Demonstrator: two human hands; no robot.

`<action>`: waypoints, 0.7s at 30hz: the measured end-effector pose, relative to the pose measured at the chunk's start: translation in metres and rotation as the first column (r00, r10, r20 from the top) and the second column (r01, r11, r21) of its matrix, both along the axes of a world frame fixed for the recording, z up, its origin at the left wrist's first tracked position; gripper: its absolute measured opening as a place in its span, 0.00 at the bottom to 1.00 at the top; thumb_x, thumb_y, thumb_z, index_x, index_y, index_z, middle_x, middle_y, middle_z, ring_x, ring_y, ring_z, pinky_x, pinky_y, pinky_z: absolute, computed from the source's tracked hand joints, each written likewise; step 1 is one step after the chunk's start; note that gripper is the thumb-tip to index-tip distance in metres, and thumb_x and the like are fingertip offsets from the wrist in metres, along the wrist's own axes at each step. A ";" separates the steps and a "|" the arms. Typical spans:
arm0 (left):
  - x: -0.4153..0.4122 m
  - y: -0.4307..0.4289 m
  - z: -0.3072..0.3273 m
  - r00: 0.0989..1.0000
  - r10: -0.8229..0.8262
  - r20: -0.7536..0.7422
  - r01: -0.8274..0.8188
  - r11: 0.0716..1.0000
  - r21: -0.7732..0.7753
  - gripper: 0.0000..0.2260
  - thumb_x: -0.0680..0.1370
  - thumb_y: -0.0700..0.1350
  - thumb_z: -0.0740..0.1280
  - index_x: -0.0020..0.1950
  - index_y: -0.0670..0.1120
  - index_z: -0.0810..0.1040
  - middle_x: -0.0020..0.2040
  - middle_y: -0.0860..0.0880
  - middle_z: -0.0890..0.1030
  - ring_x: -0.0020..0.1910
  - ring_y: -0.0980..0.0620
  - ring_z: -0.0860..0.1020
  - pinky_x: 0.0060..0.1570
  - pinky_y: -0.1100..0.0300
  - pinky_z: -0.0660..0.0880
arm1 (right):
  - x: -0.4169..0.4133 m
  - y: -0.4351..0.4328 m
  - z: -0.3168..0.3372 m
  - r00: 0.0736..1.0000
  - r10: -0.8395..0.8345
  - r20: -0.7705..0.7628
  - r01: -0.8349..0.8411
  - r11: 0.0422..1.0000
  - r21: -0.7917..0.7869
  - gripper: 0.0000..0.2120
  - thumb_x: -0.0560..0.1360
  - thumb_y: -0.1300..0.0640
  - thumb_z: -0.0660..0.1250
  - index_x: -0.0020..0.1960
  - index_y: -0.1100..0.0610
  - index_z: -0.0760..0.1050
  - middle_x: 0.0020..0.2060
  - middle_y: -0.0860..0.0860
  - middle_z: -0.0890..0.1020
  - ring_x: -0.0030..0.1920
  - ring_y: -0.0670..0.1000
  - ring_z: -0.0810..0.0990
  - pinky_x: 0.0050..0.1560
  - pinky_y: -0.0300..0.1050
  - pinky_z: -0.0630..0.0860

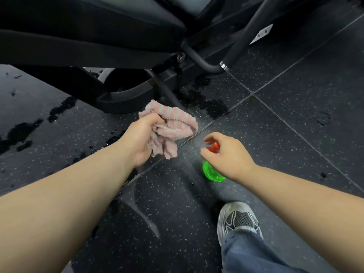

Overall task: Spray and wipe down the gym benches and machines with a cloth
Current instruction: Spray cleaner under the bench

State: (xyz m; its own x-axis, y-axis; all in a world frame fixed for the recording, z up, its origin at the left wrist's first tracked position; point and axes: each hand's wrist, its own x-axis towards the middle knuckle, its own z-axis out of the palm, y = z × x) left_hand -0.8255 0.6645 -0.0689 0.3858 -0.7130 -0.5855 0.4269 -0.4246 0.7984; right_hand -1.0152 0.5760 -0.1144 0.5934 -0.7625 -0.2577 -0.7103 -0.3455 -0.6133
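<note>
My left hand (141, 140) grips a crumpled pink-and-white striped cloth (173, 131) just above the floor, in front of the bench's base. My right hand (226, 154) is over a spray bottle standing on the floor. Its thumb and fingers curl round the red spray head (213, 147), and the green bottle body (211, 172) shows below the hand. The black padded gym bench (88, 30) fills the top left, with its black metal frame (202, 62) running down to the floor.
The dark speckled rubber floor tiles (275, 119) carry wet patches (206, 103) under the bench and at the left. My foot in a grey sneaker (238, 219) and a jeans leg stand at the lower right. An angled black frame tube (246, 32) rises at the top right.
</note>
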 end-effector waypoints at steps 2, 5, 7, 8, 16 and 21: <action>0.003 0.001 0.003 1.000 -0.014 -0.010 0.014 0.999 -0.036 0.15 0.81 0.45 0.58 0.44 0.44 0.83 0.42 0.41 0.82 0.39 0.43 0.82 0.40 0.55 0.79 | 0.010 -0.004 0.010 0.995 -0.063 0.079 0.059 0.997 0.045 0.11 0.73 0.45 0.67 0.53 0.47 0.78 0.45 0.42 0.82 0.41 0.45 0.78 0.48 0.42 0.74; 0.007 0.002 0.007 0.999 -0.026 -0.044 0.025 1.000 -0.013 0.16 0.83 0.50 0.58 0.59 0.41 0.79 0.48 0.41 0.84 0.43 0.42 0.83 0.40 0.52 0.80 | 0.029 -0.014 0.034 0.952 -0.192 0.238 0.143 0.967 0.209 0.13 0.73 0.43 0.66 0.47 0.51 0.81 0.34 0.42 0.79 0.32 0.44 0.76 0.40 0.40 0.78; 0.008 0.002 0.009 0.998 0.010 -0.069 -0.007 1.000 0.030 0.17 0.82 0.53 0.60 0.63 0.43 0.78 0.55 0.43 0.84 0.51 0.44 0.83 0.51 0.47 0.79 | 0.042 -0.020 0.050 0.929 -0.229 0.291 0.120 0.930 0.348 0.17 0.73 0.42 0.65 0.46 0.54 0.83 0.34 0.44 0.81 0.37 0.46 0.79 0.43 0.40 0.75; 0.008 0.003 0.010 0.995 0.040 -0.096 -0.036 0.999 0.041 0.19 0.82 0.55 0.60 0.64 0.44 0.78 0.57 0.44 0.83 0.54 0.46 0.83 0.52 0.49 0.79 | 0.048 -0.022 0.054 0.917 -0.244 0.316 0.083 0.890 0.447 0.19 0.73 0.39 0.64 0.46 0.53 0.83 0.39 0.45 0.84 0.42 0.46 0.81 0.49 0.42 0.75; 0.013 0.002 0.021 0.999 0.031 -0.025 -0.033 0.997 -0.069 0.13 0.81 0.40 0.62 0.65 0.42 0.77 0.60 0.41 0.82 0.57 0.46 0.81 0.58 0.51 0.78 | 0.082 -0.028 0.068 0.834 -0.383 0.398 -0.125 0.571 0.812 0.05 0.77 0.56 0.69 0.53 0.53 0.78 0.37 0.49 0.83 0.31 0.44 0.78 0.37 0.39 0.73; 0.023 0.007 0.022 0.990 0.078 0.119 -0.079 0.997 0.002 0.15 0.82 0.50 0.62 0.60 0.42 0.80 0.53 0.41 0.84 0.51 0.44 0.83 0.56 0.48 0.78 | 0.095 -0.041 0.062 0.846 -0.435 0.307 0.104 0.702 0.705 0.08 0.75 0.65 0.63 0.41 0.56 0.79 0.28 0.49 0.78 0.21 0.41 0.70 0.32 0.39 0.73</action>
